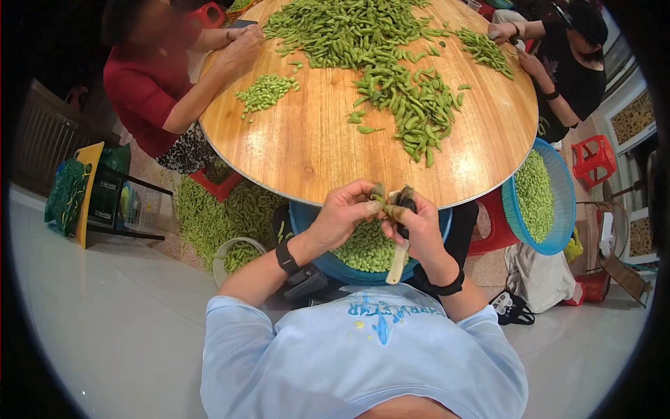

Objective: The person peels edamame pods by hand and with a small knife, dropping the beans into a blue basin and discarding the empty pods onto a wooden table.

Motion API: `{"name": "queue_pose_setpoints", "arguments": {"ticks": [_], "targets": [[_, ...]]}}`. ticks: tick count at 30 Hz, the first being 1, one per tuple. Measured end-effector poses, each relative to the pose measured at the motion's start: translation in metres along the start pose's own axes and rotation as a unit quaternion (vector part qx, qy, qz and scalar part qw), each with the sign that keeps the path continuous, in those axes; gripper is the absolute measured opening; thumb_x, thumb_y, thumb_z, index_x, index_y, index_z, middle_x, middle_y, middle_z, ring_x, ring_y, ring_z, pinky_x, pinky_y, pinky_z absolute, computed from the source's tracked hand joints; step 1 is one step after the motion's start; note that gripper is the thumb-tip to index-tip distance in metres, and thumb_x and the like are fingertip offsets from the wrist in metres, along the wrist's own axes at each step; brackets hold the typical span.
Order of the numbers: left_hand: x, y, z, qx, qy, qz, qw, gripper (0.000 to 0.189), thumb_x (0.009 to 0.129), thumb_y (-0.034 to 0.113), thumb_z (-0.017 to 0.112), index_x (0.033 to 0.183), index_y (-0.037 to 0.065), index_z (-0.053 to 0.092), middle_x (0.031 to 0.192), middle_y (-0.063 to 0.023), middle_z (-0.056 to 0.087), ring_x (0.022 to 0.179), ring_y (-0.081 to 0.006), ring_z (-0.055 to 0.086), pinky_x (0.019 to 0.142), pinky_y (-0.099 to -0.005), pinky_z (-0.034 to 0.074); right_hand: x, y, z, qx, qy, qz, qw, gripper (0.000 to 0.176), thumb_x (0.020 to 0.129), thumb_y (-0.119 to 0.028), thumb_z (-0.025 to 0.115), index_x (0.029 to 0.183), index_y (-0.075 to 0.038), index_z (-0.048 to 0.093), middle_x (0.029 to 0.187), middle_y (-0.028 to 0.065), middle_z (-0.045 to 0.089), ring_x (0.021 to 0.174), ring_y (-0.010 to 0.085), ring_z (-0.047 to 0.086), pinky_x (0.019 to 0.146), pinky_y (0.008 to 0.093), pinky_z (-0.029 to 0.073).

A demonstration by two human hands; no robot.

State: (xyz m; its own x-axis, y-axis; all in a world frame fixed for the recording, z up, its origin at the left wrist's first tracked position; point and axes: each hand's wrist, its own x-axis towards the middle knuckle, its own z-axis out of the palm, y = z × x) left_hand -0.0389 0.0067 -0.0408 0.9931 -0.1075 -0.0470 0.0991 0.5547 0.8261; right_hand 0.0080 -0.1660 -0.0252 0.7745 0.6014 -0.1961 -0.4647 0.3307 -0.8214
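Note:
Above a blue basin (447, 222) on my lap, my left hand (342, 215) pinches a green pod (377, 198) between thumb and fingertips. Close beside it, my right hand (417, 227) is closed round a tool with a pale handle (397, 265) and a dark part; the fingers hide some of it. Its fingertips meet the pod too. Shelled green beans (366, 250) lie in the basin under my hands. Beyond, on the round wooden table (300, 157), are a large heap of pods (342, 31) and a smaller spread of them (422, 112).
A person in red (150, 84) sits at the left by a small bean pile (265, 92); another in black (572, 70) sits at the right. A blue basket of beans (534, 195), floor pods (209, 216) and a white bucket (222, 269) flank me.

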Motion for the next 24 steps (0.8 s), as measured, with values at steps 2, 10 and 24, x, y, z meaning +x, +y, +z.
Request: {"name": "queue_pose_setpoints", "arguments": {"ticks": [2,10,24], "targets": [[0.000,0.011,0.002,-0.011,0.027,0.000,1.000,0.020,0.089,0.005,0.060,0.108,0.001,0.058,0.097,-0.0061,0.064,0.081,-0.0101,0.060,0.065,-0.0222,0.047,-0.006,0.002,-0.007,-0.068,-0.023,-0.001,0.997,0.012,0.087,-0.002,0.054,0.098,0.003,0.055,0.081,0.0128,0.063,0.050,0.0119,0.056,0.038,0.0207,0.035],[-0.004,0.016,0.001,0.051,0.066,-0.031,0.996,0.011,0.090,0.008,0.059,0.098,-0.001,0.059,0.082,-0.0047,0.062,0.064,-0.0065,0.056,0.047,-0.0170,0.042,-0.022,-0.007,0.006,-0.230,-0.018,-0.054,0.972,0.029,0.096,-0.010,0.045,0.122,0.002,0.050,0.082,0.0047,0.057,0.053,0.0076,0.052,0.045,0.0198,0.039],[-0.003,0.004,0.002,0.135,0.085,-0.033,0.987,0.010,0.088,0.011,0.065,0.090,0.001,0.062,0.072,0.0010,0.059,0.058,-0.0024,0.051,0.048,-0.0159,0.037,-0.012,0.013,-0.005,-0.090,-0.100,-0.033,0.990,0.040,0.099,-0.011,0.042,0.138,-0.002,0.041,0.078,0.0040,0.054,0.052,0.0071,0.046,0.043,0.0200,0.037]]}}
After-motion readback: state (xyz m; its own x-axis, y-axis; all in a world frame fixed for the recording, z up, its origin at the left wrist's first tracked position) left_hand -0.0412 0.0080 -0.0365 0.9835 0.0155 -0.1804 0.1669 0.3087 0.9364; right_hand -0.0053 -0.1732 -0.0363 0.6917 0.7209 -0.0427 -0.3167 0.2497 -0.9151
